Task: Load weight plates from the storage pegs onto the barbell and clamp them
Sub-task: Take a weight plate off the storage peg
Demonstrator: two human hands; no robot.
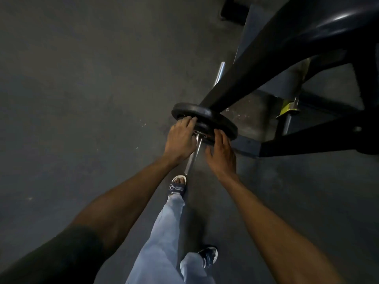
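The left hand (180, 140) lies spread on the near face of the black weight plate (205, 124), fingers curled at its rim, likely pushing it inward along the barbell sleeve (193, 152). The plate sits on the sleeve, against the dark bench frame (266, 64). The right hand (222, 154), open wide, touches the plate's lower edge, steadying it.

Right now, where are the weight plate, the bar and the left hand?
weight plate (207, 114): head view, top of its black rim.
bar (192, 153): head view, bare steel sleeve between the hands.
left hand (180, 140): head view, back of the hand, fingers on the plate.
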